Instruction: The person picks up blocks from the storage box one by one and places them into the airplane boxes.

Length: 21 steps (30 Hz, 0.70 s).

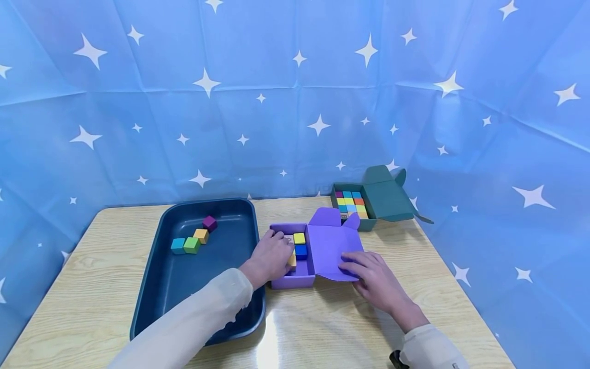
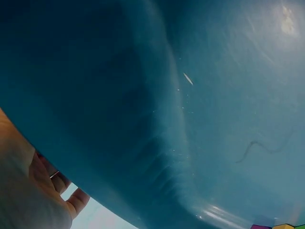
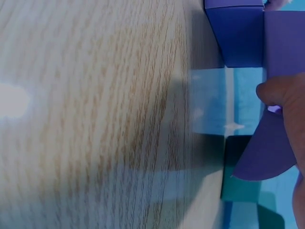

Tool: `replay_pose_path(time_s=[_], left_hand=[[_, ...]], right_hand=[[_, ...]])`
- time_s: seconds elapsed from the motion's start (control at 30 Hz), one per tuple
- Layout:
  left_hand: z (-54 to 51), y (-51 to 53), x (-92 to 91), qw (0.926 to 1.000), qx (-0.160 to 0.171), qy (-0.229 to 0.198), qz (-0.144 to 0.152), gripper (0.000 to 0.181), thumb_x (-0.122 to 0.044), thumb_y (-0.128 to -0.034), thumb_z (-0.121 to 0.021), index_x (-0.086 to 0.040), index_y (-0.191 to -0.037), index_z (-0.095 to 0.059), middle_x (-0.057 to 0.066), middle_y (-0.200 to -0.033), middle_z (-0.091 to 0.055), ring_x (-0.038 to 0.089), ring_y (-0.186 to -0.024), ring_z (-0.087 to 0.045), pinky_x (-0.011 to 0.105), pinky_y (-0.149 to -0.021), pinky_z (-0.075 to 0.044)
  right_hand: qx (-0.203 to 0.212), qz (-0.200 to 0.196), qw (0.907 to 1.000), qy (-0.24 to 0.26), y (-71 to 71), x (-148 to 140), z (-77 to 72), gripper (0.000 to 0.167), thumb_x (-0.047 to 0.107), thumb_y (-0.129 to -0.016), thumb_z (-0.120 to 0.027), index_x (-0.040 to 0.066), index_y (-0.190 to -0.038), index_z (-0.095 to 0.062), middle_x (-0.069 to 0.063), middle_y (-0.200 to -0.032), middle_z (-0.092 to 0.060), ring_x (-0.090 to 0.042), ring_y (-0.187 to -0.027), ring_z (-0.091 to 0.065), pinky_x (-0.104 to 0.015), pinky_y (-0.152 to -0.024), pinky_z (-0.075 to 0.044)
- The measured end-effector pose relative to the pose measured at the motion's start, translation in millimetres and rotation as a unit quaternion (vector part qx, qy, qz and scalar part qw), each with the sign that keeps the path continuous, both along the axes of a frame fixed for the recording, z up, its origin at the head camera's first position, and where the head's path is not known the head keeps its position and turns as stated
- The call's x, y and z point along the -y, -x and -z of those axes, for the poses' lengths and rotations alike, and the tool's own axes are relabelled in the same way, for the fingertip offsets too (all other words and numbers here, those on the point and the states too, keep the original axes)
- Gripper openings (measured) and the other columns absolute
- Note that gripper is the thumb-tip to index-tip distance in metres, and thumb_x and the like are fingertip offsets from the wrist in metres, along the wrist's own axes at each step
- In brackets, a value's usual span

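Note:
My left hand [image 1: 273,256] reaches into the left side of an open purple box [image 1: 293,282], over the blocks there. Its fingertips are hidden, so whether it holds a block does not show. In the left wrist view the left hand [image 2: 33,191] is partly cut off behind the tray wall. Beside it in the box lie a yellow block [image 1: 299,238], a blue block [image 1: 301,251] and a light orange one [image 1: 292,262]. My right hand [image 1: 375,279] holds the folded-out lid [image 1: 329,251] by its right edge, fingers on top; the right wrist view shows the thumb [image 3: 271,90] against the purple card.
A dark blue tray [image 1: 154,277] stands at left, holding a purple block [image 1: 209,223], an orange block [image 1: 201,235], a green block [image 1: 191,245] and a teal block [image 1: 177,246]. Behind at right, a green box [image 1: 367,224] with its lid open holds several coloured blocks.

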<state>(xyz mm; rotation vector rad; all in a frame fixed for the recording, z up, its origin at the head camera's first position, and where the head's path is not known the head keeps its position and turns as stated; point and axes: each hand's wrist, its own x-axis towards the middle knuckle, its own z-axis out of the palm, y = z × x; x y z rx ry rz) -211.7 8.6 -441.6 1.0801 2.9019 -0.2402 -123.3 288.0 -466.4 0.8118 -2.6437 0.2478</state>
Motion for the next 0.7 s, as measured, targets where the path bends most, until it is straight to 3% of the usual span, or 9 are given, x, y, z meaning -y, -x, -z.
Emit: replay_pose_path(time_s=[0.2,0.37,0.5,0.6,0.7], left_hand=[[-3.4,1.5,3.1,1.0,0.0,-0.001,0.003,0.055,-0.052,-0.0897,-0.063,-0.016,-0.131,-0.061,0.001,-0.129,-0.065,0.022,-0.121,-0.054,0.045,-0.112,-0.039],[-22.6,11.8,19.3,0.9982,-0.021,-0.057,0.002,0.051,-0.052,-0.0901,-0.062,-0.018,-0.127,-0.062,0.003,-0.128,-0.064,0.024,-0.125,-0.054,0.049,-0.112,-0.038],[-36.9,24.8,53.3,0.9938,-0.067,-0.087,-0.019,0.044,-0.047,-0.0894,-0.065,-0.018,-0.122,-0.062,0.005,-0.127,-0.063,0.026,-0.123,-0.053,0.049,-0.11,-0.038],[-40.4,32.8,88.0,0.99,-0.102,-0.087,-0.045,0.043,-0.046,-0.0879,-0.067,-0.016,-0.119,-0.062,0.006,-0.123,-0.063,0.027,-0.121,-0.053,0.05,-0.108,-0.038],[-42.2,38.3,121.5,0.9873,-0.117,-0.085,-0.066,0.043,-0.045,-0.0866,-0.07,-0.014,-0.116,-0.061,0.008,-0.121,-0.063,0.029,-0.12,-0.054,0.052,-0.108,-0.038]], right_hand=[[-0.003,-0.003,1.0,-0.002,0.4,-0.6,1.0,0.05,0.005,-0.072,-0.08,0.018,-0.119,-0.069,-0.004,-0.131,-0.063,-0.026,-0.116,-0.06,-0.047,-0.097,-0.047],[-0.002,-0.001,1.0,-0.001,1.6,-0.7,1.7,0.049,0.005,-0.072,-0.08,0.018,-0.118,-0.07,-0.005,-0.131,-0.064,-0.026,-0.118,-0.06,-0.047,-0.099,-0.046],[0.002,0.001,1.0,0.001,1.4,0.0,1.4,0.048,0.005,-0.073,-0.079,0.018,-0.119,-0.07,-0.005,-0.131,-0.063,-0.026,-0.119,-0.059,-0.047,-0.1,-0.045],[0.012,0.006,0.9999,-0.003,0.9,0.7,0.4,0.048,0.005,-0.074,-0.078,0.02,-0.12,-0.069,-0.004,-0.133,-0.063,-0.025,-0.12,-0.059,-0.046,-0.101,-0.044],[0.022,0.014,0.9996,-0.007,0.6,0.9,-0.5,0.049,0.006,-0.075,-0.078,0.021,-0.121,-0.068,-0.003,-0.134,-0.062,-0.025,-0.122,-0.058,-0.046,-0.103,-0.044]])
